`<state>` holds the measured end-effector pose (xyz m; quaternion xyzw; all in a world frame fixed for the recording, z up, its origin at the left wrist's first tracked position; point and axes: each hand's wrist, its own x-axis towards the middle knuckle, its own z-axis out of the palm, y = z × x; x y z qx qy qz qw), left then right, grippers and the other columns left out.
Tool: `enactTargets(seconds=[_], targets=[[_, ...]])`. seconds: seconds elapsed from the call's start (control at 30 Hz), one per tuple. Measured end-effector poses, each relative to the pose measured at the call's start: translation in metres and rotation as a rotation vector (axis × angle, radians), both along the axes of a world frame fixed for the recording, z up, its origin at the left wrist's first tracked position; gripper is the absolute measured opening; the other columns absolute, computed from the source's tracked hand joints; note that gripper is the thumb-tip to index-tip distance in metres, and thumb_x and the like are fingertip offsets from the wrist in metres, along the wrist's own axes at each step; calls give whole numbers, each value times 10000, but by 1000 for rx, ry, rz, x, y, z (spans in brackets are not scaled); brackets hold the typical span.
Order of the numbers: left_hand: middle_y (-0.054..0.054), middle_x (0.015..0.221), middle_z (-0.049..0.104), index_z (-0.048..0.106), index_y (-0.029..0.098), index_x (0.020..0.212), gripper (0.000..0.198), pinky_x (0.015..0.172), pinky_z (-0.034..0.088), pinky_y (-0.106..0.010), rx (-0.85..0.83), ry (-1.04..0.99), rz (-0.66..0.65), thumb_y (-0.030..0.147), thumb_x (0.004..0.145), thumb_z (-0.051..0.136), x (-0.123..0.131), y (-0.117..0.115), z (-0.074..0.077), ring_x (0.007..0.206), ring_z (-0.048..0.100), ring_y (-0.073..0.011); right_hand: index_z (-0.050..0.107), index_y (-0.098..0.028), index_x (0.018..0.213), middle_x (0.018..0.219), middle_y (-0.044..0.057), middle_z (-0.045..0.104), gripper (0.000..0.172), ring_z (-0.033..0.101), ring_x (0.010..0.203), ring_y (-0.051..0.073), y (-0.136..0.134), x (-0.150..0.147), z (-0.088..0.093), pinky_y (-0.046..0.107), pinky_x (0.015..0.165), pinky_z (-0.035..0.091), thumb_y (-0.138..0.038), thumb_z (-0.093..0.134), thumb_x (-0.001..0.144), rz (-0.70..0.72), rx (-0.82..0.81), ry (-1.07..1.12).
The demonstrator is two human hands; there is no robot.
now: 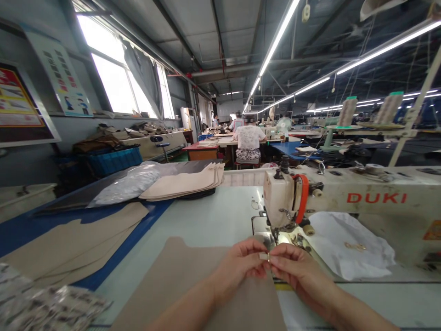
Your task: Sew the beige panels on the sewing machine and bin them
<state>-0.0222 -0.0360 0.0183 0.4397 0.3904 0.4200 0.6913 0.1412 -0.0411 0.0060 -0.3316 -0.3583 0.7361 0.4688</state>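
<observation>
In front of the needle area of a sewing machine point(280, 197), my two hands meet over a taupe fabric panel point(175, 280). My left hand point(232, 266) pinches a small pale tab point(263, 256). A gold-coloured metal ring point(268, 257) sits at the tab's end, and my right hand point(303, 271) grips it between thumb and fingertips. Whether the tab passes through the ring is too small to tell. The panel lies flat on the machine table, partly under my left forearm. Several more gold-coloured rings point(354, 247) rest on a white sheet point(327, 230) under the machine arm.
Cut beige pieces point(186, 181) are stacked beside a clear plastic bag point(127, 184) at the left. More beige panels point(82, 239) lie on a blue surface. A patterned plastic-wrapped bundle point(51, 308) is at lower left. Thread cones point(347, 112) stand behind the machine; a person point(248, 140) sits farther back.
</observation>
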Motion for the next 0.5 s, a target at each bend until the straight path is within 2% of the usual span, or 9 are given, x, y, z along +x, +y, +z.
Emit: enactTargets(seconds=[0.23, 0.4, 0.5], targets=[[1, 648, 603, 597, 130, 714, 263, 628, 424, -224, -41, 29, -39, 249, 570, 782, 0, -1, 4, 592, 557, -93, 661, -146, 659, 619, 4, 653, 357, 573, 553, 95, -1, -5, -3, 221, 579, 460, -337, 884, 457, -46, -9, -51], [-2, 629, 593, 565, 137, 668, 199, 627, 417, -237, -32, 62, -66, 217, 562, 714, -1, -3, 8, 600, 559, -111, 639, -147, 701, 648, 16, 650, 373, 601, 604, 135, 2, -3, -8, 260, 613, 464, -412, 839, 531, 32, 118, -156], [7, 596, 582, 548, 145, 630, 136, 593, 401, -237, 30, 205, -55, 195, 554, 649, 0, -1, 7, 570, 523, -111, 617, -163, 705, 669, 13, 645, 366, 617, 647, 160, 0, -4, -5, 280, 643, 467, -457, 795, 580, 56, 205, -225]])
